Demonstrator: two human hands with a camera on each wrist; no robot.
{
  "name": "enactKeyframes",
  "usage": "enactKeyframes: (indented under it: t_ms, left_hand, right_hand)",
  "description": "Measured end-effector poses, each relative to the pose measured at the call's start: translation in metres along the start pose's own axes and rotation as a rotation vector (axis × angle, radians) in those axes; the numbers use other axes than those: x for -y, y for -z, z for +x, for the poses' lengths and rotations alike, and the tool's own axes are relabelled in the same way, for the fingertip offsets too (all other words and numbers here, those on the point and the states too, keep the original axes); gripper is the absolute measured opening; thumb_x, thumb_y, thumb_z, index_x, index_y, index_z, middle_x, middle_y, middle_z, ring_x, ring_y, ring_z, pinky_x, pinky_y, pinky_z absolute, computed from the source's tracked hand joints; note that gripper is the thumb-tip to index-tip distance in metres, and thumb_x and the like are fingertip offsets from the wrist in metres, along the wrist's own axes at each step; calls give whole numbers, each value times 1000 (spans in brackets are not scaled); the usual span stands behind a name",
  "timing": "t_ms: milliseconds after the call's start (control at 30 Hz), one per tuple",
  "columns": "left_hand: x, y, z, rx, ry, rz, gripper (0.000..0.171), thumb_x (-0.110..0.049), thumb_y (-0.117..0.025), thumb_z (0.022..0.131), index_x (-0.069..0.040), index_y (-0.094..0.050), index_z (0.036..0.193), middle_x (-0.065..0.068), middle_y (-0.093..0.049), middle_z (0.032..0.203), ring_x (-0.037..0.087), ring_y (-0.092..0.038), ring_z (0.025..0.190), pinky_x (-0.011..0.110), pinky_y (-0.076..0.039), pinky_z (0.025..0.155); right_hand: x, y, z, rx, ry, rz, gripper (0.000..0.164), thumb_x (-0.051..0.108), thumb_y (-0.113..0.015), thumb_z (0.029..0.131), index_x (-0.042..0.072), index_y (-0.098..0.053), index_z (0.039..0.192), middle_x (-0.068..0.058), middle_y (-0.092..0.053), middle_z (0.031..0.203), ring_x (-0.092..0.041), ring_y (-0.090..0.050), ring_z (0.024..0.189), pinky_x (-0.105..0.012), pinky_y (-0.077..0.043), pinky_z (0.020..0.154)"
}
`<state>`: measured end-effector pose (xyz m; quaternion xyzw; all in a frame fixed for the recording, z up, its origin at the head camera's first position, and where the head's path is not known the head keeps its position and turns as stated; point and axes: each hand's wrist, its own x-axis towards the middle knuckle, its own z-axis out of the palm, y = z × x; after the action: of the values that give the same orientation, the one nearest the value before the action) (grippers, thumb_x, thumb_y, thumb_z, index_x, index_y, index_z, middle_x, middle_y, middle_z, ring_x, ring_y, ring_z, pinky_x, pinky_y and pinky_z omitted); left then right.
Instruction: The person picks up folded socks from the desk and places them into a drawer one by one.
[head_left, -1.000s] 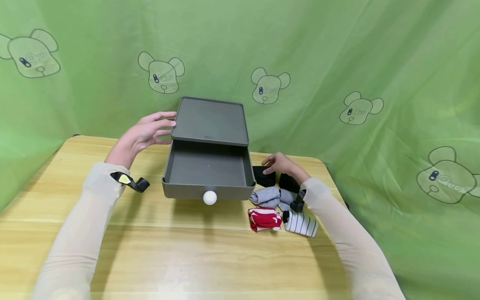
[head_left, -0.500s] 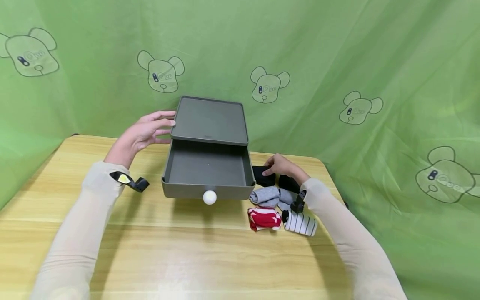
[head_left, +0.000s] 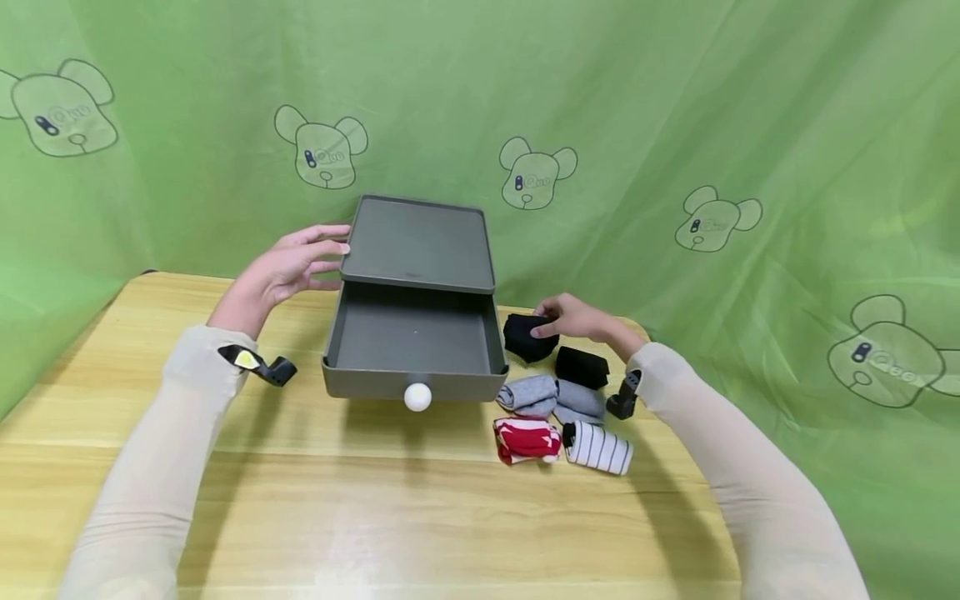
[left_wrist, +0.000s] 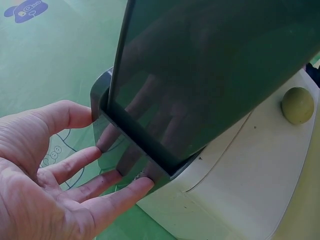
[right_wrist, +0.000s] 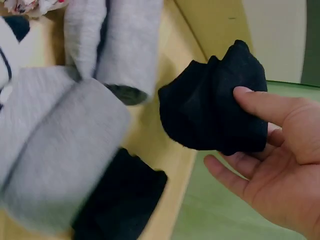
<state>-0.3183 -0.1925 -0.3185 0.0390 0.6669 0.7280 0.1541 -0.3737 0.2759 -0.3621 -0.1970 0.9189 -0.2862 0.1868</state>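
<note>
My left hand (head_left: 279,271) touches the left side of a dark grey storage box (head_left: 420,246) with spread fingers, thumb near its upper edge. The box's drawer (head_left: 408,333) stands pulled out toward me, a white round knob (head_left: 417,397) on its front. To the right of the drawer, my right hand (head_left: 581,318) pinches a rolled black sock (right_wrist: 210,110) between thumb and fingers. The right wrist view shows it lifted off the table. Close by lie a second black roll (head_left: 582,367) and two grey rolled socks (head_left: 529,393), side by side.
Nearer me, a red and white rolled sock (head_left: 527,440) sits beside a white striped roll (head_left: 600,448). Everything rests on a light wooden table (head_left: 375,508). A green curtain (head_left: 622,100) with bear drawings hangs behind and to the right.
My right hand has closed on the black sock and raised it slightly, shifting a little up and right; the second black roll is now uncovered. The left hand stays at the box.
</note>
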Motion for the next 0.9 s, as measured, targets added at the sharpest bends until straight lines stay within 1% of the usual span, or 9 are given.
enactKeyframes:
  t_ms: [100,167,267,400,500,567,633,733,900]
  left_hand:
    - [0,1,0,-4,0,4,63,-16,-55,105,-15,-27,162,8,-35,157,34,-36,146,53,-40,119]
    - [0,1,0,-5,-1,8,64,-16,-55,105,-15,-27,162,5,-40,151,33,-38,144,52,-42,117]
    - [0,1,-1,-7,0,11,64,-17,-56,105,-15,-27,162,3,-42,148,32,-39,144,51,-43,117]
    - [0,-1,-1,-6,0,3,64,-16,-56,104,-15,-27,162,9,-35,157,34,-36,146,55,-39,119]
    - [0,-1,0,2,-5,2,64,-16,-55,105,-14,-26,162,13,-26,165,37,-32,149,56,-37,120]
    - [0,-1,0,2,-4,-4,64,-15,-55,104,-14,-26,162,15,-23,167,38,-30,151,57,-36,121]
    - [1,-2,1,4,-3,-10,64,-14,-54,104,-14,-26,162,15,-21,167,38,-29,152,57,-35,121]
    - [1,-2,2,4,-4,-16,64,-12,-54,104,-14,-26,162,16,-20,168,39,-28,152,58,-34,122]
    - [1,-2,3,13,-10,-13,64,-12,-53,105,-13,-25,162,17,-18,168,40,-26,153,59,-33,122]
  right_hand:
    - [11,16,-9,16,-6,29,27,14,-73,94,-2,-63,113,-12,-64,112,-23,-56,106,-32,-49,91]
    - [20,27,-16,31,-12,62,28,15,-72,95,-2,-61,115,-10,-62,111,-21,-56,103,-32,-51,89]
    - [37,45,-27,43,-30,107,31,18,-71,96,0,-57,118,-8,-60,112,-18,-59,100,-34,-56,88]
    - [63,65,-41,22,-44,145,31,17,-70,97,1,-56,120,-8,-61,114,-19,-65,97,-38,-60,88]
    - [85,79,-50,-6,-34,148,29,16,-70,97,2,-57,119,-5,-63,113,-18,-66,95,-36,-62,82]
    - [100,86,-54,-21,-21,153,27,15,-69,98,3,-57,119,-3,-65,111,-17,-66,93,-33,-61,79]
    - [116,92,-58,-27,1,153,25,15,-69,98,4,-58,118,-1,-66,111,-16,-66,92,-31,-60,75]
    - [137,98,-62,-31,39,159,23,15,-68,98,5,-59,118,0,-68,112,-15,-68,92,-31,-61,76]
    - [169,97,-59,-22,94,165,21,16,-68,99,9,-59,117,1,-69,113,-14,-69,94,-33,-61,81]
